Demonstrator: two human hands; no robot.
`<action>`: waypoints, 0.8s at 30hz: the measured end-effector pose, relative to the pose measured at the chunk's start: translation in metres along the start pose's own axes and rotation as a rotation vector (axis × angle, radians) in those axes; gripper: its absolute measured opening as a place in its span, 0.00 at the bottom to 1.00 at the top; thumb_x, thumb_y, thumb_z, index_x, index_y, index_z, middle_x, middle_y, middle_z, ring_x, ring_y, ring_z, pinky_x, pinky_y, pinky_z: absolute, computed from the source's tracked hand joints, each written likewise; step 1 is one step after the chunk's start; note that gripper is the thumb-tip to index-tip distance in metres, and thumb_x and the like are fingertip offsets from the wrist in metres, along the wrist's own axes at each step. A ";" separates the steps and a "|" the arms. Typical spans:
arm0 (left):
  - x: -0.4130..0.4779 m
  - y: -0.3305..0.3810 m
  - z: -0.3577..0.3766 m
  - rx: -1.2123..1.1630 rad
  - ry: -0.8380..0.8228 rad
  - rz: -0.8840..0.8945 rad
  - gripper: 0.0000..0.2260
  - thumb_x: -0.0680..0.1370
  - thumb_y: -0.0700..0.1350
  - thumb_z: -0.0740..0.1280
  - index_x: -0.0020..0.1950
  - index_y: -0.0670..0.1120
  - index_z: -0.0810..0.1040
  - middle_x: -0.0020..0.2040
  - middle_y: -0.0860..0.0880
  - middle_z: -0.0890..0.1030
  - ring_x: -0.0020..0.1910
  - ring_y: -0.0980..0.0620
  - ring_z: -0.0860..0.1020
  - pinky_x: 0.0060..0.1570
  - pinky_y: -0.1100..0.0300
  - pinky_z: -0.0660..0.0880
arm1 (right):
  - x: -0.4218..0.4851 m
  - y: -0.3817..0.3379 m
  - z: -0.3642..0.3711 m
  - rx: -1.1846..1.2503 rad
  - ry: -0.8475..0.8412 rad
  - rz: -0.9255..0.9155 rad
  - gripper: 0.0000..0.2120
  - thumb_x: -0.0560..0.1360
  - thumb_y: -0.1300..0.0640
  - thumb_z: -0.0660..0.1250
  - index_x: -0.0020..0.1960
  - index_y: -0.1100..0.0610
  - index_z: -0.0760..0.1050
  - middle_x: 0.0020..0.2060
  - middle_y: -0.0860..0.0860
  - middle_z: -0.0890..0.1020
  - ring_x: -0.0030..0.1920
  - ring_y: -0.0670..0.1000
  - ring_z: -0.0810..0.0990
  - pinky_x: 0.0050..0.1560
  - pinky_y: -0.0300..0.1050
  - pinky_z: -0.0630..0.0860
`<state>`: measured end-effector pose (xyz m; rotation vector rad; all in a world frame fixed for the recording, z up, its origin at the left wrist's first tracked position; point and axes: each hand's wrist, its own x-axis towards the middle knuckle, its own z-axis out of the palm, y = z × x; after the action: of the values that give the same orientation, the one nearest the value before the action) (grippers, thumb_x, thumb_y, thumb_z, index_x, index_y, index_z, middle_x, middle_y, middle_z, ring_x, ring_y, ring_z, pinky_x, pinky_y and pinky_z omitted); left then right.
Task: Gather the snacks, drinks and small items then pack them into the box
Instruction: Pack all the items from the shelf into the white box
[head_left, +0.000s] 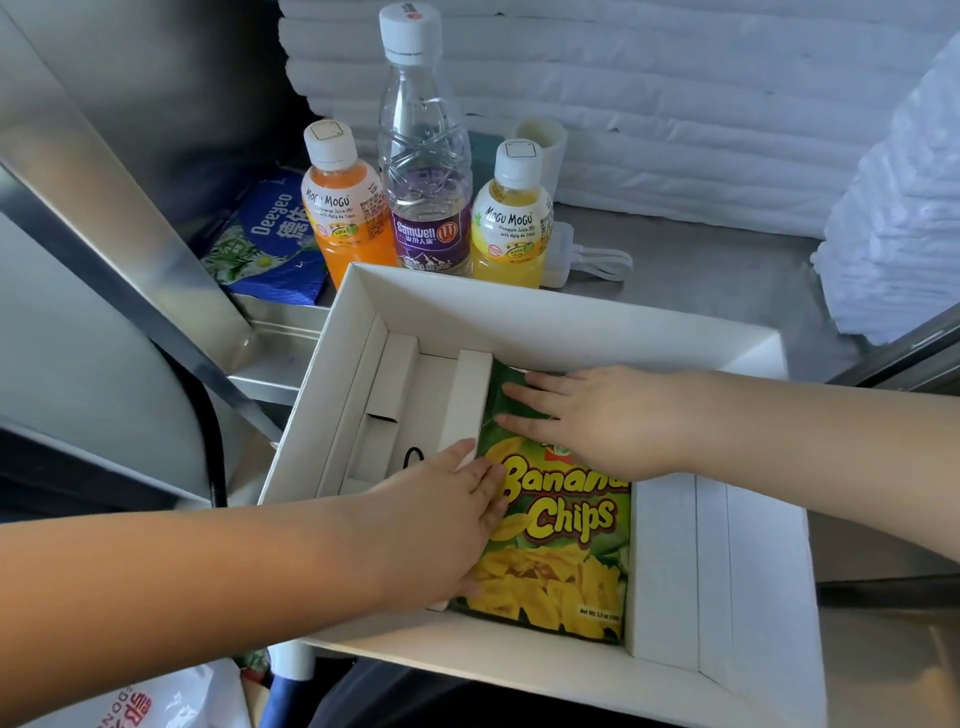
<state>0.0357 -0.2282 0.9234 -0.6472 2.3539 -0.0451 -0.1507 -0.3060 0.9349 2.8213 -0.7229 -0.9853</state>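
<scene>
Atop chips bag (566, 525), both hands (441, 514) (608, 421) flat

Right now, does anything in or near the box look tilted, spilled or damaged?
Nothing looks spilled or damaged. The banana chips bag lies flat in the box. The orange juice bottle, water bottle and pineapple juice bottle stand upright, capped. Only the blue tissue pack lies tilted, at the left.
</scene>
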 end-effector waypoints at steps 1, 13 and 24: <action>-0.001 -0.002 -0.001 -0.003 0.002 0.021 0.32 0.81 0.60 0.48 0.77 0.41 0.45 0.76 0.36 0.45 0.75 0.40 0.47 0.71 0.44 0.38 | 0.000 0.000 0.000 0.006 -0.008 -0.003 0.31 0.82 0.53 0.53 0.77 0.50 0.38 0.77 0.56 0.42 0.77 0.57 0.46 0.73 0.55 0.57; 0.001 -0.015 0.000 -0.126 0.162 0.050 0.30 0.79 0.63 0.50 0.76 0.48 0.55 0.76 0.41 0.56 0.74 0.44 0.57 0.72 0.45 0.45 | -0.004 -0.001 -0.014 0.080 -0.103 0.013 0.32 0.81 0.43 0.53 0.77 0.49 0.40 0.77 0.54 0.43 0.77 0.55 0.45 0.72 0.54 0.59; 0.018 -0.004 -0.006 -0.216 0.012 0.053 0.34 0.79 0.64 0.52 0.75 0.54 0.35 0.75 0.45 0.33 0.74 0.45 0.34 0.70 0.52 0.33 | -0.020 -0.006 0.001 0.134 -0.299 0.022 0.40 0.78 0.46 0.60 0.77 0.51 0.36 0.76 0.53 0.35 0.75 0.56 0.35 0.73 0.53 0.55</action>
<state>0.0224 -0.2410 0.9179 -0.6880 2.4061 0.2330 -0.1628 -0.2911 0.9441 2.7995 -0.8758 -1.4251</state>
